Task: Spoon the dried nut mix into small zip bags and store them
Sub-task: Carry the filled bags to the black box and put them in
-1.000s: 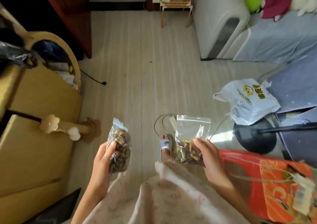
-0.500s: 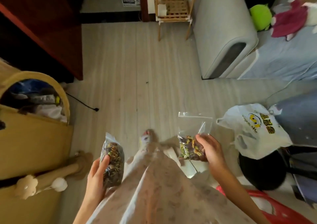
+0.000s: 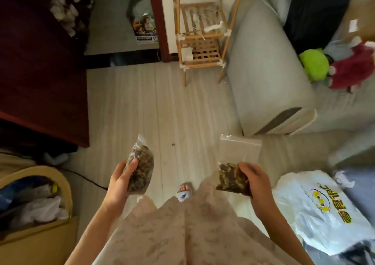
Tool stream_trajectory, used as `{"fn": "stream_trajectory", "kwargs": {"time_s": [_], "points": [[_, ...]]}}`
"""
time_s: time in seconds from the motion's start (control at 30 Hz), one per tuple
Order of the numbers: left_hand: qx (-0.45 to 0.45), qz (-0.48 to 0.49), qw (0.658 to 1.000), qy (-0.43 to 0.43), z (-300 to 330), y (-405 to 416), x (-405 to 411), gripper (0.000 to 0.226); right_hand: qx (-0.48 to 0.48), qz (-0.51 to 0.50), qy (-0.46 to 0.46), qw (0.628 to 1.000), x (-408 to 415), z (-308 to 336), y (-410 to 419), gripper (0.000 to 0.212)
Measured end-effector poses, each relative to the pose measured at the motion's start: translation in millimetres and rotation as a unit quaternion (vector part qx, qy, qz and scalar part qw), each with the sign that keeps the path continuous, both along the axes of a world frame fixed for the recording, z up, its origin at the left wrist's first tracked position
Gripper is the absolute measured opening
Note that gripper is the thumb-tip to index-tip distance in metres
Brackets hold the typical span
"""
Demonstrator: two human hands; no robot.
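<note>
Standing over the pale plank floor point(image 3: 142, 106), the left hand point(image 3: 119, 181) grips a clear zip bag packed with brown nut mix point(image 3: 140, 167), and the right hand point(image 3: 255, 180) grips a half-filled clear zip bag of nuts point(image 3: 233, 173), both held above the floor, well apart.

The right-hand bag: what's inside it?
The right bag holds a brown-and-yellow nut mix in its lower part; the upper part looks clear. The right hand grips the filled end, hiding some mix. Whether the zip is sealed cannot be told.
</note>
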State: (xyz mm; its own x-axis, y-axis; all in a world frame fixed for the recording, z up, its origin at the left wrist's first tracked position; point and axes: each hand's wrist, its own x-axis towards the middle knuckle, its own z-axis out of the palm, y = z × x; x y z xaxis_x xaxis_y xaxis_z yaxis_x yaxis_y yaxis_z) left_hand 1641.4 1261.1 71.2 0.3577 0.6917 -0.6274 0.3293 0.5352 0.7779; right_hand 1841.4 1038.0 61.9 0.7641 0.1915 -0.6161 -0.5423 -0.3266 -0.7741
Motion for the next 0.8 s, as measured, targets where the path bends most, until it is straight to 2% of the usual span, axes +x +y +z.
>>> {"fn": "stream_trajectory", "kwargs": {"time_s": [0.13,0.2,0.3,0.47,0.5,0.53,0.57,0.67,0.8], "points": [[0.012,-0.033,0.999,-0.013,18.9,49.7,77.5,0.041,0.01,-0.002,0.0,1.0,60.1,4.7,47.0,0.007],[0.005,-0.025,0.999,-0.024,17.7,68.2,108.9,0.043,0.013,-0.004,0.001,1.0,91.0,3.4,67.7,0.007],[-0.016,0.01,0.999,-0.03,6.1,88.8,152.4,0.035,0.014,-0.014,0.004,1.0,144.2,-3.1,97.9,0.006],[-0.031,0.088,0.995,-0.019,-5.2,118.5,227.4,0.008,0.014,0.013,0.008,1.0,237.0,-5.6,145.7,0.008],[-0.034,0.092,0.995,-0.01,1.6,116.1,227.2,0.007,0.007,0.008,0.01,1.0,237.2,-1.0,148.1,0.009],[-0.027,0.1,0.995,-0.001,-12.9,152.7,295.0,0.007,0.0,0.015,0.004,1.0,319.4,-3.8,183.0,0.009],[-0.038,0.099,0.994,0.0,-12.1,165.3,320.4,0.008,0.002,0.028,0.007,1.0,351.9,-2.2,192.5,0.009],[-0.029,0.093,0.995,-0.011,-4.6,167.6,334.5,0.012,-0.005,0.037,-0.007,0.999,367.7,9.8,204.9,0.005],[-0.045,0.106,0.993,0.005,-14.1,201.2,386.9,0.012,-0.001,0.044,-0.01,0.999,429.8,8.5,240.9,0.006]]}}
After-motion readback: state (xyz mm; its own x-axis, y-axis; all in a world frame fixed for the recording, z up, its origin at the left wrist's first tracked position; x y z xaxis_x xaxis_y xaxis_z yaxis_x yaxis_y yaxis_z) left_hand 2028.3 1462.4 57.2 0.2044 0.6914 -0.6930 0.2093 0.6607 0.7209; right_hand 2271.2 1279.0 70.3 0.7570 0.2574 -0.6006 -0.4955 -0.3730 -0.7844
